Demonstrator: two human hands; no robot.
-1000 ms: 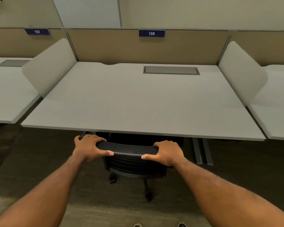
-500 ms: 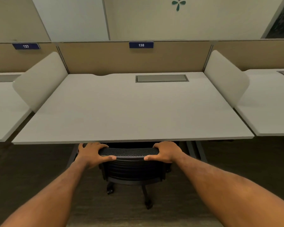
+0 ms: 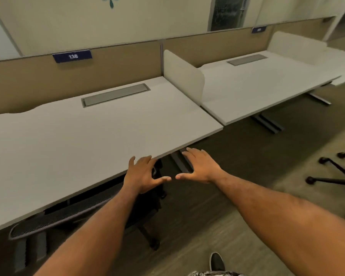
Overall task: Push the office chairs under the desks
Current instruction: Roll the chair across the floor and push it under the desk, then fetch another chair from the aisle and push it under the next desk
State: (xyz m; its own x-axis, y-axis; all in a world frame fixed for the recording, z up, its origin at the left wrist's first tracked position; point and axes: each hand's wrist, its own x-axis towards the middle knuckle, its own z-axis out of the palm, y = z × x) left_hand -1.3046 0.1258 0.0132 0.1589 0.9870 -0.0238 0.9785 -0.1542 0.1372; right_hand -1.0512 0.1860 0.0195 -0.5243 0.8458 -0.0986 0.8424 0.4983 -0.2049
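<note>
A black mesh-backed office chair (image 3: 54, 218) stands tucked under the white desk (image 3: 88, 136) labelled 138, its backrest top just below the desk's front edge at the lower left. My left hand (image 3: 142, 175) hovers open by the desk's front right corner, holding nothing. My right hand (image 3: 200, 167) is open beside it, over the floor, fingers spread. The base and castors of a second office chair (image 3: 335, 174) show at the right edge.
A second white desk (image 3: 257, 90) stands to the right behind a low white divider (image 3: 182, 76). Metal desk legs (image 3: 267, 122) rest on the dark carpet. A tan partition runs along the back. My shoe (image 3: 216, 261) shows at the bottom.
Both hands have let go of the chair's backrest and moved right, now open. My view has swung right, so the chair sits at lower left and a second chair base has come into view.
</note>
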